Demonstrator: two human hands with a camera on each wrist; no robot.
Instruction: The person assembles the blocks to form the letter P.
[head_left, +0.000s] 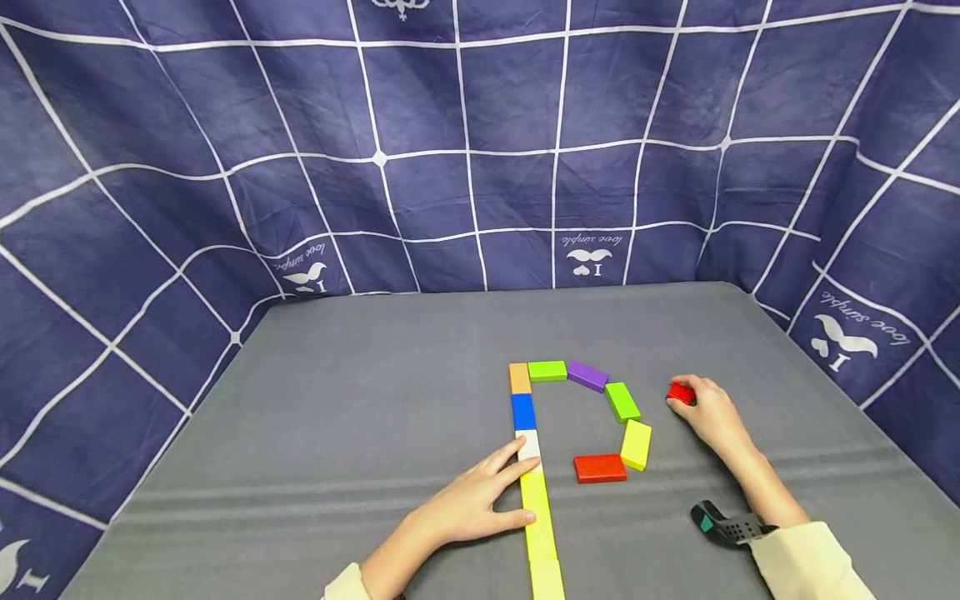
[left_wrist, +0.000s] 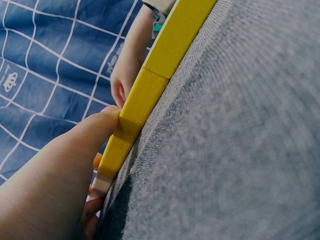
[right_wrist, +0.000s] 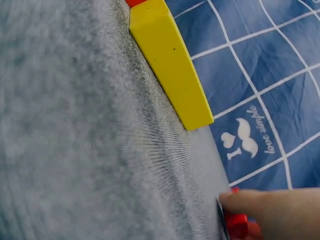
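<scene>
My left hand (head_left: 476, 500) lies with spread fingers along a straight column of blocks. Its fingertips touch the white block (head_left: 529, 451), and the thumb touches the side of a long yellow block (head_left: 542, 537). Beyond them in the column are a blue block (head_left: 523, 412) and an orange block (head_left: 520, 378). Off to the right, my right hand (head_left: 716, 417) pinches a small red block (head_left: 680, 394) between thumb and fingers, at table level. In the right wrist view that red block (right_wrist: 239, 226) is partly hidden behind the thumb.
A curve of blocks bends right from the column's top: green (head_left: 547, 371), purple (head_left: 588, 376), another green (head_left: 622, 402), yellow (head_left: 636, 444) and a flat red one (head_left: 599, 468). Grey cloth (head_left: 360, 375) covers the table; a blue checked curtain (head_left: 420, 200) hangs behind.
</scene>
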